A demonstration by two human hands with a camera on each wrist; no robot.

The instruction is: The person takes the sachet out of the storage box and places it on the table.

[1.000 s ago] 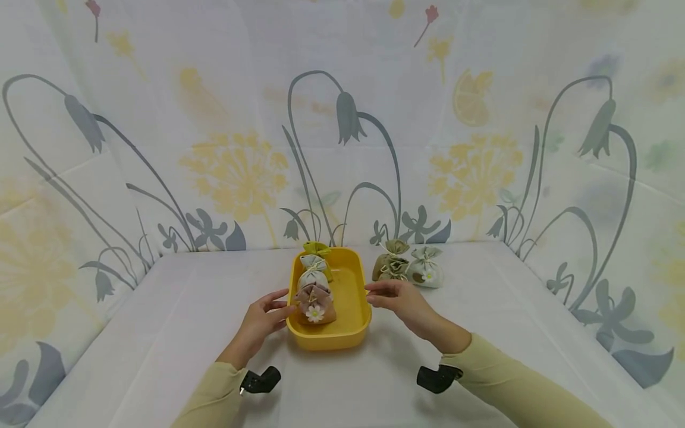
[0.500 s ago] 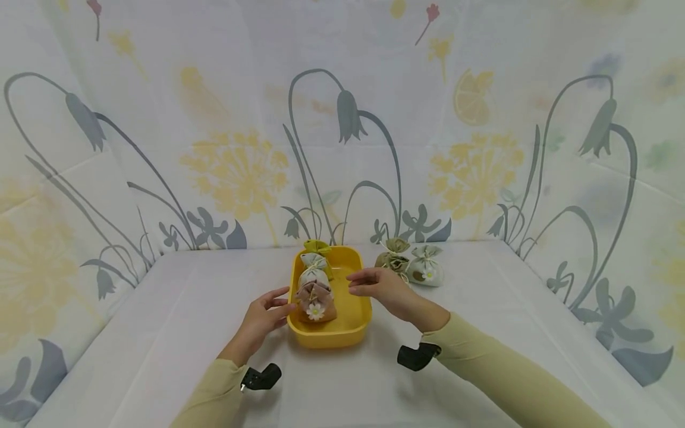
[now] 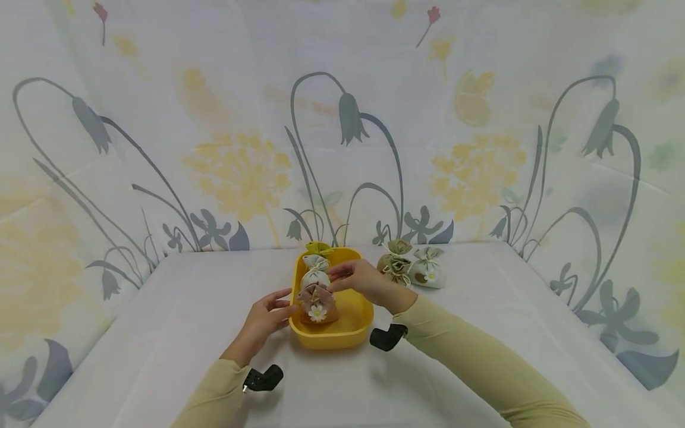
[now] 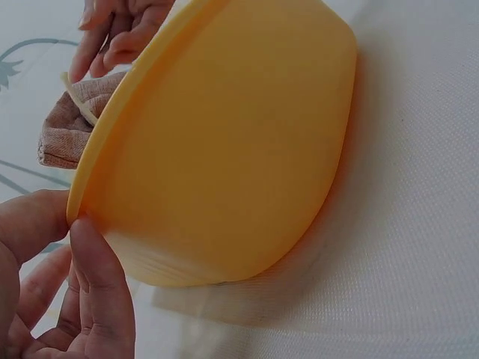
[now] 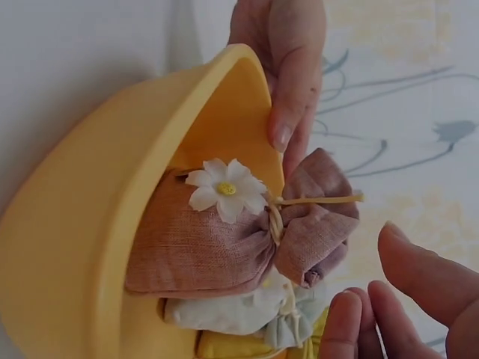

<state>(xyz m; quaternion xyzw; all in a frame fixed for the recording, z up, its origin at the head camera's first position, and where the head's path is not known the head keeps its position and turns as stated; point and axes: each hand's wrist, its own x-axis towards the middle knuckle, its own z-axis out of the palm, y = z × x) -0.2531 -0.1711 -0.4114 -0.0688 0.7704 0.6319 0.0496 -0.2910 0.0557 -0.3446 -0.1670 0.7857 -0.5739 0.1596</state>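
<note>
A yellow plastic tub (image 3: 334, 341) holds a row of small drawstring pouches along its left side. Nearest is a dusty-pink pouch (image 5: 202, 243) with a white flower and a tied neck. Behind it sit a pale grey-white pouch (image 3: 316, 272) and a yellow-green pouch (image 3: 319, 248). My left hand (image 3: 263, 318) pinches the tub's left rim, thumb against the outer wall in the left wrist view. Over the tub, my right hand (image 3: 361, 282) has its loosely bent fingers beside the pink and pale pouches; in the right wrist view, its thumb and fingers are apart and hold nothing.
To the right of the tub stand two olive-brown pouches (image 3: 396, 268) and a pale green pouch (image 3: 428, 274) with a flower. A white cloth covers the table (image 3: 497, 321). Behind it hangs a flower-printed curtain (image 3: 342, 172).
My right hand has moved left from the tub's right rim, across the inside, to beside the pink and pale pouches. The left hand has stayed at the left rim.
</note>
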